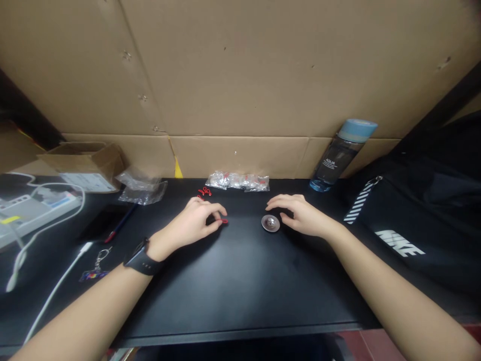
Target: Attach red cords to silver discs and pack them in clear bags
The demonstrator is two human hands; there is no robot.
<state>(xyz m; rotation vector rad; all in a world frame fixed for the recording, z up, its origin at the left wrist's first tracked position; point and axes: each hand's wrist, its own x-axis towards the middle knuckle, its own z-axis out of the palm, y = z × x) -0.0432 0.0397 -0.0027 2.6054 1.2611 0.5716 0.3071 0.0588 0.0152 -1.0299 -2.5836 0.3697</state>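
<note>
My left hand [193, 220], with a dark watch [142, 258] on its wrist, is low over the black table. Its thumb and fingers close on a small red loop-shaped piece [224, 220], which sticks out past the thumb tip. More small red pieces [205, 191] lie just beyond its knuckles. A round, shallow metal dish or disc [270, 223] rests on the table beside my right hand [296, 213]. That hand is curved with thumb and fingers apart and nothing visible between them; its fingertips are close to the disc's rim.
Several clear plastic packets [237, 181] lie along the cardboard wall [240, 75]. At right stand a water bottle [340, 158] and a black bag [413, 215]. At left are a cardboard box [84, 163], an empty clear bag [143, 188], a phone [103, 220], a keychain [95, 265] and a white cable [56, 288].
</note>
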